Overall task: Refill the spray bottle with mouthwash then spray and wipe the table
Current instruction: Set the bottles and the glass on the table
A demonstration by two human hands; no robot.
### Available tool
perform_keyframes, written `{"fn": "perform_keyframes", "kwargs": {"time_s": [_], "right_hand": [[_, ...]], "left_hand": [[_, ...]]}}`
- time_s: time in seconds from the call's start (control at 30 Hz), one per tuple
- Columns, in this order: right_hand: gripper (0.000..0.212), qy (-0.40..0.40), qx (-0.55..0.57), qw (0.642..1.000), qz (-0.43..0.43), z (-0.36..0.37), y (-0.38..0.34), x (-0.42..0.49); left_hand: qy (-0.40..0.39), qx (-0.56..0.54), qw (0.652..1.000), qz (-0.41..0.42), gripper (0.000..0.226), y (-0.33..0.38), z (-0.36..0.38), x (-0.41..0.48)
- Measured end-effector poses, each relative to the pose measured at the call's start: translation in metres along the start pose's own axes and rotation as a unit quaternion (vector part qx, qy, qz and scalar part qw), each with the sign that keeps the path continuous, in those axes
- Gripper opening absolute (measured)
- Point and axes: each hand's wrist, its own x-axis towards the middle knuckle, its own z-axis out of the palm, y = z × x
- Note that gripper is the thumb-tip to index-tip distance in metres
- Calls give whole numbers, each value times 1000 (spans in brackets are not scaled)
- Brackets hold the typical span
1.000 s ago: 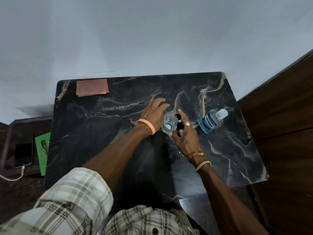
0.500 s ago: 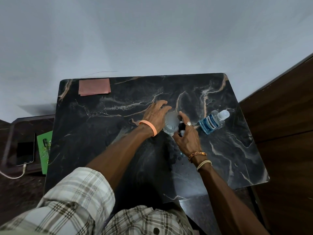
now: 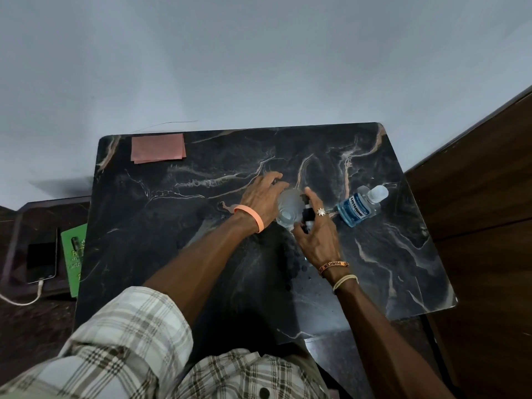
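Observation:
A clear spray bottle (image 3: 288, 207) stands near the middle of the black marble table (image 3: 403, 254). My left hand (image 3: 263, 197) grips its body from the left. My right hand (image 3: 315, 234) pinches the black spray head (image 3: 307, 216) beside the bottle's mouth. A blue mouthwash bottle (image 3: 358, 207) with a clear cap stands just right of my right hand, untouched. A pink cloth (image 3: 158, 147) lies folded at the table's far left corner.
A lower side table (image 3: 17, 226) to the left carries a phone (image 3: 41, 259) on a white cable and a green booklet (image 3: 74, 260). A brown wooden cabinet (image 3: 483, 197) flanks the table's right side. A grey wall stands behind the table.
Both hands stay on the spray bottle and its head near the table's middle. The bottle has tilted slightly, so its open mouth no longer shows clearly.

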Motion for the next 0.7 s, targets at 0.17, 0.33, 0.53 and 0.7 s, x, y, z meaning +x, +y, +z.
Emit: {"fn": "perform_keyframes", "kwargs": {"time_s": [0.17,0.33,0.53,0.7], "right_hand": [[74,6,-6,1000,-10,-1,-2,4],[75,10,4,1000,0,3,-5,-1],[69,-15,-14,1000,7,3,-5,2],[74,36,-5,999,2,4,-5,3]], "left_hand": [[-1,8,1000,2,55,-4,1,-2],[-3,-2,1000,3,54,-5,1,-5],[17,-18,1000,4,48,-10,1,-9],[26,-32,999,1,47,-12,0,-10]]}}
